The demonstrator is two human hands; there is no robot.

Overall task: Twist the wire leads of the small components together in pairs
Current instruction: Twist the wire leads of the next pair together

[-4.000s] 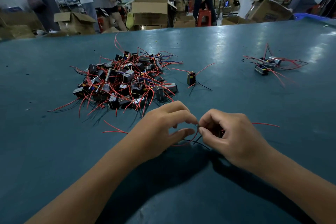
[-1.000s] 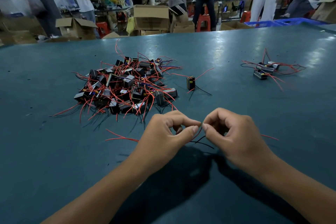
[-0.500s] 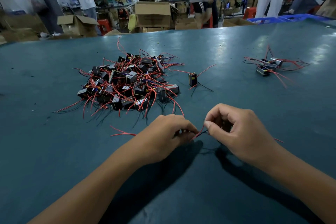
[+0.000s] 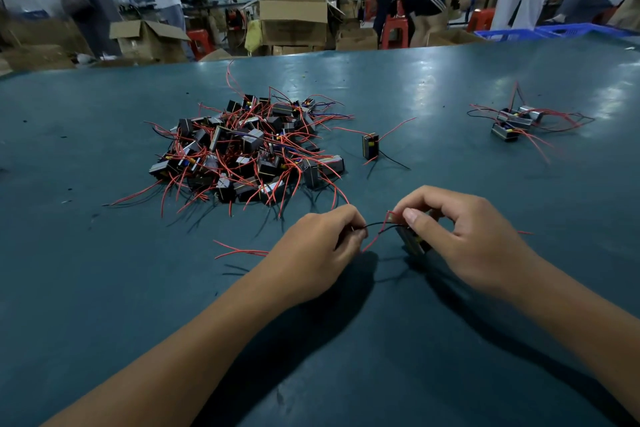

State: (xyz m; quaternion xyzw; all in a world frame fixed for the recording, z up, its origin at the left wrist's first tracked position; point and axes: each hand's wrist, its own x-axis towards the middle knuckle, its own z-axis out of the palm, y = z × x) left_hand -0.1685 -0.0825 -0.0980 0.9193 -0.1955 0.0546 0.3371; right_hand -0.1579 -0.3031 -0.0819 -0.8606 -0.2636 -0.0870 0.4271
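My right hand (image 4: 464,239) grips a small black component (image 4: 414,241) just above the teal table (image 4: 415,357). Thin black and red wire leads (image 4: 379,229) run from it to my left hand (image 4: 318,250), which pinches their ends between thumb and fingers. More red leads (image 4: 239,251) stick out to the left from under my left hand. A big pile of black components with red leads (image 4: 247,149) lies beyond my left hand. One single component (image 4: 370,146) stands upright to the pile's right.
A small group of components with tangled leads (image 4: 516,121) lies at the far right of the table. Beyond the table's far edge are cardboard boxes (image 4: 294,21), red stools (image 4: 394,29), blue crates (image 4: 554,30) and several people standing.
My hands have drawn apart, stretching the black and red leads between them. The component in my right hand has come into sight below its fingers.
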